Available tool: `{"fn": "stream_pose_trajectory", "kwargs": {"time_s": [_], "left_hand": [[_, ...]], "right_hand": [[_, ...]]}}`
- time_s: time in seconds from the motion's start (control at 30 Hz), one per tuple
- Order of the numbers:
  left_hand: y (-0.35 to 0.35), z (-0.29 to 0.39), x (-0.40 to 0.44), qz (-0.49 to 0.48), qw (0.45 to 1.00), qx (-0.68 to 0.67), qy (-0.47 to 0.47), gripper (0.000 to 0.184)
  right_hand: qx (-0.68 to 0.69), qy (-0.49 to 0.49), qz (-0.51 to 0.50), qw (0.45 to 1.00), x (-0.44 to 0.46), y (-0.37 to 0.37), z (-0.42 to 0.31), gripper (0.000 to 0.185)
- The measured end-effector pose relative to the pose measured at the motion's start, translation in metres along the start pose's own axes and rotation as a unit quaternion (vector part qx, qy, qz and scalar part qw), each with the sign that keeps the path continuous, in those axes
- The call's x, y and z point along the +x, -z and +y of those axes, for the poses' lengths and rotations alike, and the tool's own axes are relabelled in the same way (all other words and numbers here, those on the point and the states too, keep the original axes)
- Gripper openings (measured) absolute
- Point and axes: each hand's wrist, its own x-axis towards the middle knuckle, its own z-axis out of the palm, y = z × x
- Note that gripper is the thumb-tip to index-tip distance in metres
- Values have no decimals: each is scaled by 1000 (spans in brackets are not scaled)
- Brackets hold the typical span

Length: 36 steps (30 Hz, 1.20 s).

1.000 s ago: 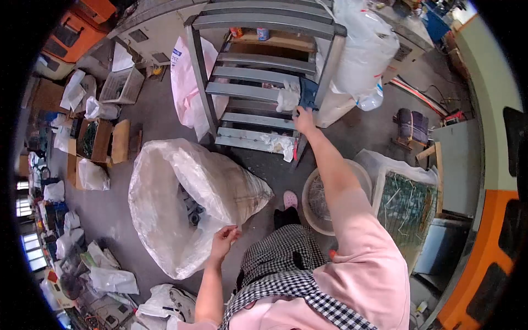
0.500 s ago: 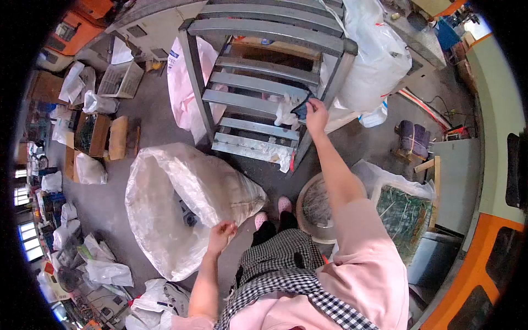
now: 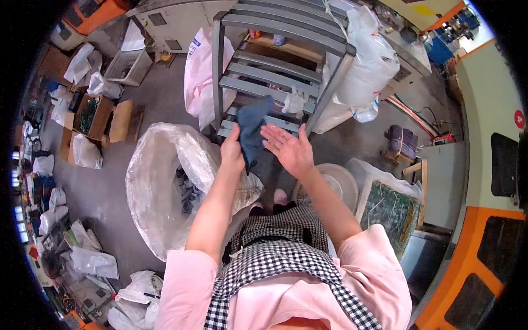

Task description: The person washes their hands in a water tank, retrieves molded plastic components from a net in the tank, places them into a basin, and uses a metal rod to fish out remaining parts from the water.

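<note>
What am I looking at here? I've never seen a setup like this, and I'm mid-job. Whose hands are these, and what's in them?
There is no machine here: these are a person's own bare hands. The view comes from one camera on their head, looking forward and down, so you also see the pink sleeves and checked apron. The left hand holds a dark blue cloth. The right hand is open beside it; I can't tell whether it touches. Ahead, a slatted metal frame bears a crumpled white item. At left, a large plastic bag contains grey pieces.
</note>
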Motion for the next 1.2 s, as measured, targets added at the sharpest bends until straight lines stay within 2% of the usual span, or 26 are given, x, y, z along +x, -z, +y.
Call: {"fn": "stream_pose_trajectory", "kwargs": {"time_s": [0.07, 0.1, 0.13, 0.17, 0.2, 0.23, 0.3, 0.37, 0.4, 0.47, 0.53, 0.6, 0.67, 0.73, 0.77, 0.8, 0.83, 0.93, 0.97, 1.0, 1.03, 1.07, 1.1, 1.13, 1.17, 1.2], "left_hand": [[2, 4, -24, -54, 998, 7, -24, 32], [-7, 5, -46, -61, 949, 286, -120, 32], [-12, 2, -63, -62, 815, 539, -206, 33], [2, -20, -59, -109, 585, 666, -450, 33], [-13, -20, -78, -180, 520, 689, -471, 34], [-7, -20, -74, -175, 541, 672, -474, 34], [-4, -12, -74, -173, 558, 654, -481, 34], [-3, -10, -80, -93, 624, 646, -431, 31], [-2, -14, -90, -89, 626, 642, -433, 31], [-1, -25, -109, -170, 624, 599, -472, 28], [4, -22, -103, -169, 620, 591, -489, 28], [7, -8, -88, -143, 610, 604, -493, 28], [1, 21, -85, -7, 665, 710, -230, 28], [45, 29, -43, -31, 717, 611, -333, 28], [46, 37, -44, -27, 851, 457, -257, 28], [40, 45, -53, -24, 945, 282, -166, 29], [34, 54, -62, -37, 987, 114, -104, 29], [27, 58, -70, -60, 981, 73, -172, 29], [27, 52, -72, -82, 957, 161, -229, 29], [18, 49, -82, -75, 897, 325, -290, 25], [11, 44, -84, -121, 757, 469, -438, 23], [4, 39, -87, -157, 569, 584, -557, 22], [-7, 34, -96, -164, 540, 611, -556, 22], [-16, 32, -103, -170, 509, 636, -555, 23], [-14, 38, -102, -201, 541, 623, -527, 23], [-10, 43, -101, -200, 541, 622, -529, 23]], "right_hand": [[219, -41, 20, 975, -10, -10, 5, 70], [232, -65, -6, 971, -10, -4, 17, 71], [232, -63, -5, 971, -11, 1, 31, 71], [300, -41, -40, 952, -10, 5, 47, 71], [365, -20, -76, 928, -11, -10, 53, 71], [243, -14, 41, 969, -12, -23, 53, 69], [266, -56, 11, 962, -17, -33, 54, 71], [293, -86, -40, 951, -19, -38, 49, 75], [304, -102, -65, 945, -21, -52, 42, 77], [172, -15, 112, 979, -25, -80, 25, 88], [209, -22, 122, 970, -18, -64, 38, 84], [199, 10, -4, 980, -16, -75, 42, 81], [161, -73, -33, 984, -23, -78, 47, 92], [195, -87, -83, 973, -30, -95, 37, 97], [201, -68, -125, 969, -31, -98, 28, 98], [207, -49, -165, 963, -31, -100, 21, 99], [184, -18, -121, 975, -28, -103, 16, 98], [195, -18, -73, 978, -21, -86, 16, 99], [186, -36, -75, 979, -21, -82, 17, 99], [186, -37, -73, 979, -19, -76, 21, 99], [179, -55, -109, 976, -17, -70, 27, 99], [174, -75, -144, 971, -15, -69, 33, 99], [228, -85, -38, 969, -19, -83, 35, 98], [370, -16, -141, 918, -12, -84, 42, 98], [265, -58, -109, 956, -18, -95, 37, 100], [156, -94, -75, 980, -25, -106, 31, 102]]}}
